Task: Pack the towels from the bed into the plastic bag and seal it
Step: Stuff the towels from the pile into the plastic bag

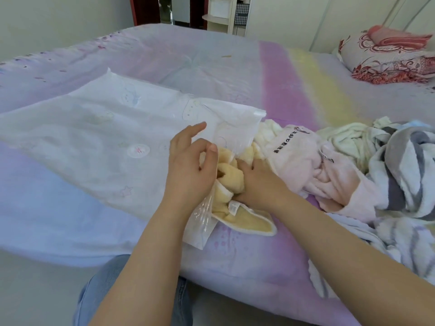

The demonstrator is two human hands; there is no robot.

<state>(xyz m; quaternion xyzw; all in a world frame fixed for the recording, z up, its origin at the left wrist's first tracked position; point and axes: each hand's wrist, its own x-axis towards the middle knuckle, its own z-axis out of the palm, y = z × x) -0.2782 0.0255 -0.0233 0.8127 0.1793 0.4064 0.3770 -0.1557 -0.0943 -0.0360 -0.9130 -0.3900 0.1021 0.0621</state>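
A large clear plastic bag (98, 135) with faint printed figures lies flat on the bed, its mouth facing right. My left hand (190, 168) pinches the upper flap of the bag's mouth and holds it up. A yellow towel (231, 182) is bunched at the opening, partly inside, with one end trailing out toward me. My right hand (256, 182) presses into the yellow towel, fingertips buried in its folds. A pink towel (306, 161) with dark lettering lies just right of the bag. A cream towel (348, 140) and a grey-striped towel (404, 165) are heaped beyond it.
The bed (164, 62) has a pastel sheet with purple and yellow bands. A red-patterned pillow with a folded pink cloth (388, 55) sits at the far right corner. The near bed edge runs across the bottom, by my jeans-clad leg (98, 292).
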